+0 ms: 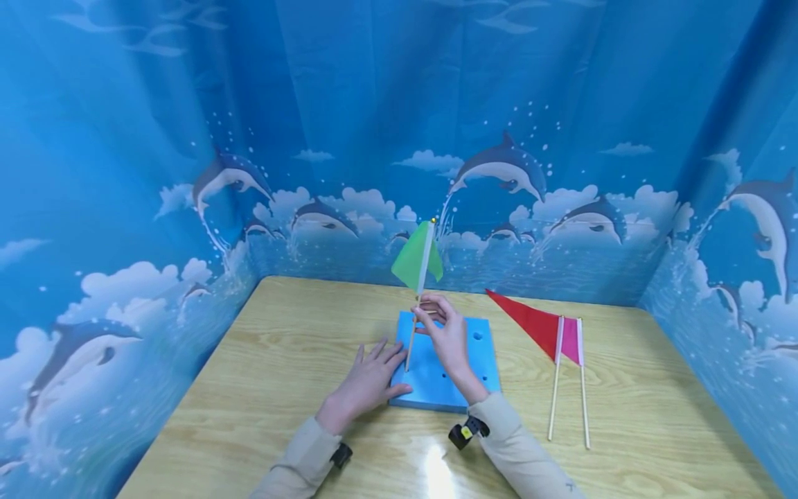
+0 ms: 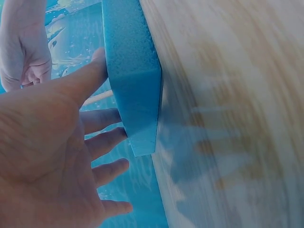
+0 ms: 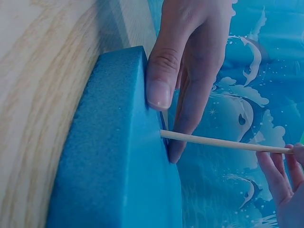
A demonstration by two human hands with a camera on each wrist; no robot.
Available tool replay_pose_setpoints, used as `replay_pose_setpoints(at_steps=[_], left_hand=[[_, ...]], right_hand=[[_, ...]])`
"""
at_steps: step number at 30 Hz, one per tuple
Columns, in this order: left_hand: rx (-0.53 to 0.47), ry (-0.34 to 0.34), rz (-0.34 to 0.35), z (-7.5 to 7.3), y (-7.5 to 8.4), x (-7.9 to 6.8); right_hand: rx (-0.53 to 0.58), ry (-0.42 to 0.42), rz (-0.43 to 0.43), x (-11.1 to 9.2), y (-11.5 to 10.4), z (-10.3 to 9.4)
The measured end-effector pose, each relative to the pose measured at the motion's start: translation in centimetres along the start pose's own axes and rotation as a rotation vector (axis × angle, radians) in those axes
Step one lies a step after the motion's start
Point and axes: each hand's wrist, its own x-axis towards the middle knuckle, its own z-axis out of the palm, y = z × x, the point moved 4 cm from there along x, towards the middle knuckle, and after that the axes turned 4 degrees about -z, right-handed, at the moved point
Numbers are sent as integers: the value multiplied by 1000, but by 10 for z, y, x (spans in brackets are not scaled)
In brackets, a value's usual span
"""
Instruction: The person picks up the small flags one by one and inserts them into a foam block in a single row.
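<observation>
A green flag [image 1: 409, 259] on a thin wooden stick stands slightly tilted over a blue foam block [image 1: 430, 395]. My right hand [image 1: 447, 339] pinches the stick below the cloth. In the right wrist view the lower end of the stick [image 3: 209, 140] meets the top face of the block near its left side. My left hand [image 1: 368, 381] rests at the block's left edge, fingers spread. Its thumb [image 3: 159, 92] lies on the top face near the stick. Several small holes, one of them a larger hole [image 1: 478, 336], show in the block.
Right of the block, a red flag [image 1: 533, 324] and a pink flag [image 1: 571, 343] lie side by side on the wooden table [image 1: 299, 319], sticks toward me. A blue curtain [image 1: 374, 104] with dolphins hangs around the table's back and sides.
</observation>
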Motion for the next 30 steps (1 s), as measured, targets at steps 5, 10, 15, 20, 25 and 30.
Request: replay_pose_setpoints(at_steps=[5,10,15,20,25,30], left_hand=[[3,-7,-6,0,0,0],[-3,-10,-9,-1,0,0],[-22,-14,-2,-2,1,0],[-30,-19,-2,-2,1,0],[-38,-14,0,-3,1,-1],[-43,5,12,-3,1,-2]], right_hand=[[-5,-12,-14,-2,-1,0],[-38,-40,-30,-5,-2,2],[-94,-84,-45,-7,-1,7],[-125,-103,-65,-8,-2,10],[-131,-114,-73,-8,-3,11],[-153,-138,-57,-10,0,11]])
